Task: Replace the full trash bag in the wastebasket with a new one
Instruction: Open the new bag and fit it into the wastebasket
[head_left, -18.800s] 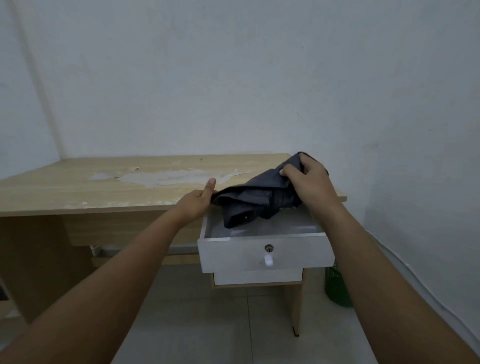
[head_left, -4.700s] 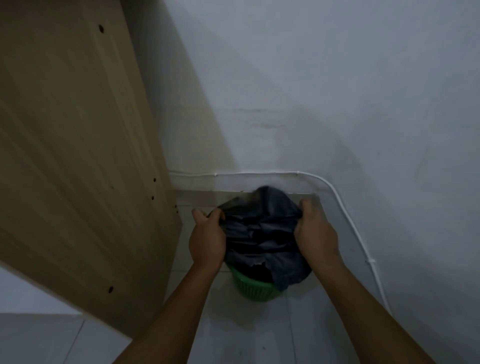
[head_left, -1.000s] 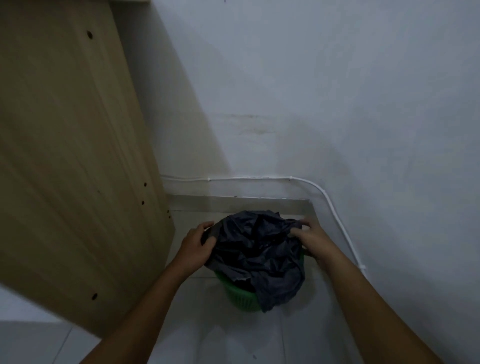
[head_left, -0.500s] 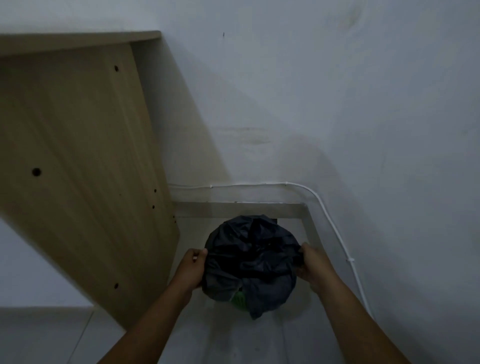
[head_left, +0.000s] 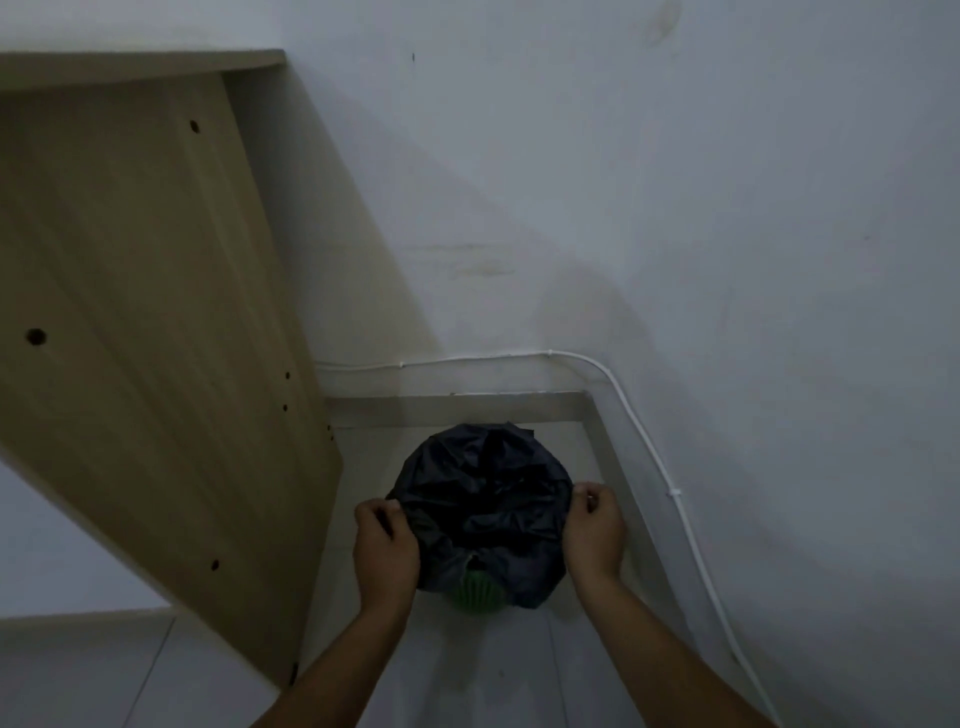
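Observation:
A dark grey trash bag (head_left: 483, 499) is spread over the mouth of a small green wastebasket (head_left: 477, 597) on the floor in the corner. Only a patch of the green basket shows below the bag's hanging front edge. My left hand (head_left: 385, 545) grips the bag's edge at the basket's left side, fingers curled. My right hand (head_left: 592, 530) pinches the bag's edge at the right side. The bag's crumpled middle sags into the basket.
The wooden side panel of a desk (head_left: 156, 364) stands close on the left. White walls meet in the corner behind the basket, with a white cable (head_left: 680, 499) running along the skirting. Pale tiled floor (head_left: 493, 675) lies in front.
The bag has been pulled down further over the basket's rim and now covers most of it. Both hands have slid lower along the basket's sides; the view has tilted up.

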